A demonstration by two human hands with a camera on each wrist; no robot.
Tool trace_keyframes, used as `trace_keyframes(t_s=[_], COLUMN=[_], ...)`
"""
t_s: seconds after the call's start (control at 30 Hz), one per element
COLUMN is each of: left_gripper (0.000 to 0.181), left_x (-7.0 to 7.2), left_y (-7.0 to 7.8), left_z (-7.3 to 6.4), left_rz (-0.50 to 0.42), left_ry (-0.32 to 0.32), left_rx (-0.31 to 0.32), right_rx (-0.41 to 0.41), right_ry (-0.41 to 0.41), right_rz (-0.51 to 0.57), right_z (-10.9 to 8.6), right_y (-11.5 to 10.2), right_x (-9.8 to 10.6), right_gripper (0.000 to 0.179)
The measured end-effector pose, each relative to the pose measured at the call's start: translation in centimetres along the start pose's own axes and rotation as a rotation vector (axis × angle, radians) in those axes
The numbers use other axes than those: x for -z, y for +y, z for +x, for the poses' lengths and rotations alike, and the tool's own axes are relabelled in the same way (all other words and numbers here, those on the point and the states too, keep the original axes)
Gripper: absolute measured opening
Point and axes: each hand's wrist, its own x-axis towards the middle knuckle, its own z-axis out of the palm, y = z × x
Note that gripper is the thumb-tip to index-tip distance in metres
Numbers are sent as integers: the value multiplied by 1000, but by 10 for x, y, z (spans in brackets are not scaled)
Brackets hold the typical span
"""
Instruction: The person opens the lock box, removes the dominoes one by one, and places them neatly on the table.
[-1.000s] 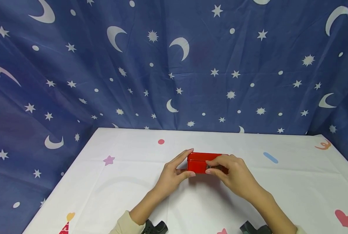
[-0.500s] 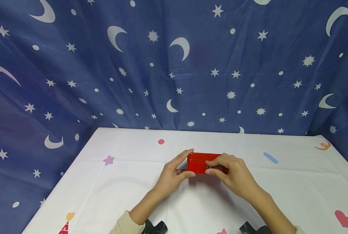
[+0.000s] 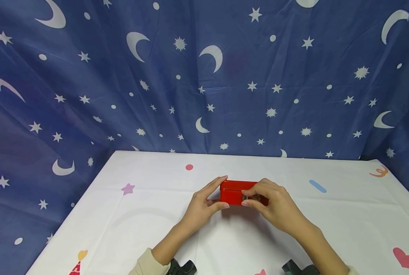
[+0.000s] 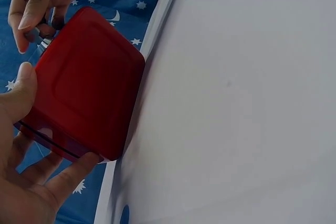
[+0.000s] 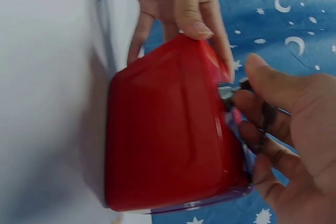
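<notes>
A red metal box point(image 3: 230, 196) with rounded corners and a seam around its lid sits on the white-covered table. My left hand point(image 3: 199, 210) grips its left end, thumb at the front and fingers along the far side. At the box's front, my right hand point(image 3: 276, 204) pinches a small metal key point(image 5: 227, 93) between thumb and fingers. Dark pieces point(image 5: 269, 113) hang among those fingers in the right wrist view. The key's far end, against the box, is mostly hidden by the fingertips. The left wrist view shows the box's end face point(image 4: 89, 77).
The white tablecloth point(image 3: 149, 225) carries printed shapes, such as a pink star and a blue bar. Behind the table hangs a blue curtain point(image 3: 177, 95) with moons and stars. Black devices point(image 3: 182, 267) are strapped at the wrists.
Both hands and the box stay in place. The right hand's fingers turn slightly at the front of the box, and the view shifts a little.
</notes>
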Motion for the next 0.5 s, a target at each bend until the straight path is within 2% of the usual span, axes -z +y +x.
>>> trace_keyframes(t_s=[0.27,0.4,0.5], left_gripper=[68,68,69], left_x=[0,0,1], left_y=[0,1,1], left_z=[0,0,0], left_rz=[-7,0,3], left_ry=[-4,-2,1], left_rx=[-6,-2,4], right_rx=[1,-13,-45], right_ry=[-67,-94,-146], right_rz=[-36,-53,-55], right_z=[-1,-1,-1], right_y=[-5,-8,-11], right_x=[9,13,14], right_gripper=[27,36,44])
